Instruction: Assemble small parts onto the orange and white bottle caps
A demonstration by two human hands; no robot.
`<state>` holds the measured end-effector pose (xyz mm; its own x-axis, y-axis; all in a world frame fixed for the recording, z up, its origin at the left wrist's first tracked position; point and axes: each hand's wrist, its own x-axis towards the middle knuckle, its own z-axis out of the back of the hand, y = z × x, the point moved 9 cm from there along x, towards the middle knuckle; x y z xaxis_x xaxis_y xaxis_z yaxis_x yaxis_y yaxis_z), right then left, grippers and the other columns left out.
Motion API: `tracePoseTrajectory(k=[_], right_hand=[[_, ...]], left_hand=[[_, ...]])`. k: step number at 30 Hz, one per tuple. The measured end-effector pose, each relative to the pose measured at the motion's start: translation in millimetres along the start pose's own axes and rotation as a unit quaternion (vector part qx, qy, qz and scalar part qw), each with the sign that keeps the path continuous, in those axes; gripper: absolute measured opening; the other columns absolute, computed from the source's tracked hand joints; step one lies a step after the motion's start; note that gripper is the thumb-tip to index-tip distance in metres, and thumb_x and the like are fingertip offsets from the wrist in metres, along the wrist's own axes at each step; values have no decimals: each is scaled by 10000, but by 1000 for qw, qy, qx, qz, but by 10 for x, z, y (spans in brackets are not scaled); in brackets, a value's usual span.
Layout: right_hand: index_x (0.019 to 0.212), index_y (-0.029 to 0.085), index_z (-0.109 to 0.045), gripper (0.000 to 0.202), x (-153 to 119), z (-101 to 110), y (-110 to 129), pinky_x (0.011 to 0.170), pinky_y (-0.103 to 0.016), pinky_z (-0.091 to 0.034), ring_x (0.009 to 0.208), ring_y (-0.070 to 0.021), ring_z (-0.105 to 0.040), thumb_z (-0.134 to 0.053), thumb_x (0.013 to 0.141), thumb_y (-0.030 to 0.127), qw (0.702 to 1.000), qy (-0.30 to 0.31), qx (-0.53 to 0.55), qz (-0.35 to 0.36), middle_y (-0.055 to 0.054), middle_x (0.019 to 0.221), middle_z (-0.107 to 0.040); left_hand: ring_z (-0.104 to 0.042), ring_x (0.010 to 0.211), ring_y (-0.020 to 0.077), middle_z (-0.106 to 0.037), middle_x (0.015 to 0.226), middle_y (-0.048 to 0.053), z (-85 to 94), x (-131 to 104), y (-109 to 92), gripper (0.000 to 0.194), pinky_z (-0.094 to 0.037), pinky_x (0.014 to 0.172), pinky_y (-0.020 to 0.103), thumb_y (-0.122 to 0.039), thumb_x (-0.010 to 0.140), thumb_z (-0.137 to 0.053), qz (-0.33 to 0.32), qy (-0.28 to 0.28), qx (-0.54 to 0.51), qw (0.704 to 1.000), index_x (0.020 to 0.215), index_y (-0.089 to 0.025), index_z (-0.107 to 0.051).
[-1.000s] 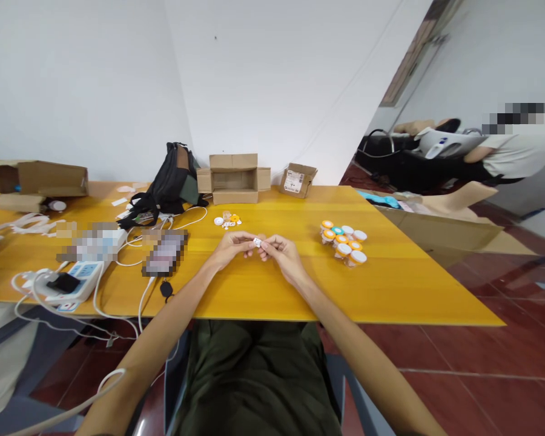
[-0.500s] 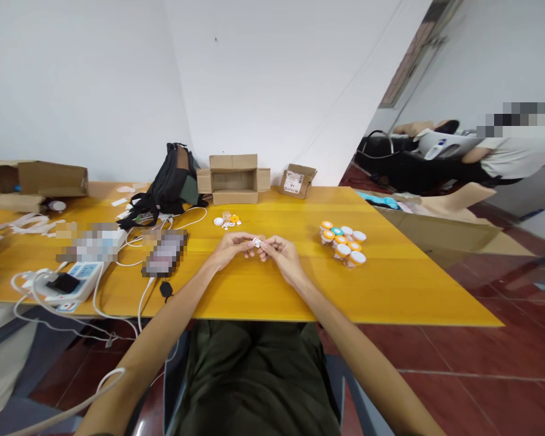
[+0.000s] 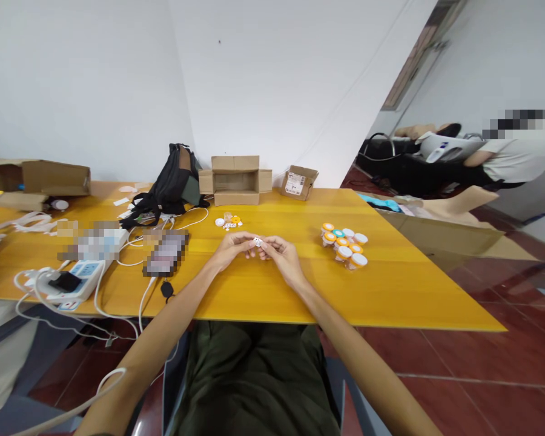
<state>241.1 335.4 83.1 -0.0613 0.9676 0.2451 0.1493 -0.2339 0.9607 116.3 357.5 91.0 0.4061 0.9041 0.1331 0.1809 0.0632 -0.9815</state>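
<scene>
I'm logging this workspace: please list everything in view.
Small part: 1, white, between the hands
Loose pieces: several, white and orange, beyond hands
Lidded jars: about nine, orange, white or teal, right
Cardboard boxes: at least four, brown, on and beside table
Backpack: 1, black, far side
Phone: 1, dark, left
Power strip: at least 1, white, left
Cables: several, white, left
Table: 1, yellow, centre
Chairs: two, grey, near edge
Walls: several, white, background
Other person: 1, white top, far right
Clothed lap: 1, dark green, bottom
Left hand: 1, bare, holding part
Right hand: 1, bare, holding part
</scene>
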Motion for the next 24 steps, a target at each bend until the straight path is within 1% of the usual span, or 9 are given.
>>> tracePoseTrajectory(k=[2, 5, 9, 14, 19, 24], right_hand=[[808, 222, -690, 415, 1, -13, 10, 619, -310, -575, 616, -158, -656, -782, 672, 603, 1000, 3, -8, 1, -11, 710, -715], [763, 219, -685, 409, 2, -19, 29, 595, -303, -567, 595, -156, -643, -762, 686, 613, 1000, 1, -21, 13, -7, 675, -698], [698, 221, -647, 419, -1, -24, 30, 555, -299, -554, 556, -153, -621, -705, 735, 635, 999, -1, -38, 34, -4, 628, -668], [681, 222, -613, 423, -4, -12, 20, 522, -283, -530, 525, -143, -600, -651, 787, 630, 997, -7, -64, 48, -1, 602, -652], [689, 222, -620, 412, -2, 11, 18, 508, -283, -527, 516, -147, -599, -651, 791, 620, 996, -17, -70, 48, -3, 594, -652], [677, 220, -626, 432, -13, 20, 46, 506, -290, -536, 508, -149, -598, -659, 780, 638, 997, -25, -60, 46, -5, 585, -653]], left_hand=[[-586, 543, 106, -711, 669, 23, 1, 1, -6, 413, -434, 521, 231, -465, 597, -876, -1, -4, -3, 1000, 858, -161, -777], [-584, 540, 105, -705, 656, 19, -13, -1, -17, 423, -439, 526, 232, -470, 576, -888, 0, -3, -3, 1000, 834, -157, -768], [-594, 558, 114, -709, 658, 29, -25, -10, -19, 408, -449, 551, 243, -461, 596, -882, 4, 3, 9, 1000, 829, -147, -767], [-598, 581, 122, -716, 660, 33, -12, -12, 16, 399, -471, 603, 265, -444, 591, -886, 9, 3, 11, 1000, 828, -140, -779], [-596, 604, 127, -723, 678, 39, -10, -2, 40, 373, -475, 639, 278, -406, 594, -888, 10, 8, 7, 1000, 843, -143, -799], [-581, 590, 122, -719, 671, 35, -22, -3, 44, 380, -468, 631, 281, -407, 581, -892, 11, 8, 4, 1000, 840, -145, -800]])
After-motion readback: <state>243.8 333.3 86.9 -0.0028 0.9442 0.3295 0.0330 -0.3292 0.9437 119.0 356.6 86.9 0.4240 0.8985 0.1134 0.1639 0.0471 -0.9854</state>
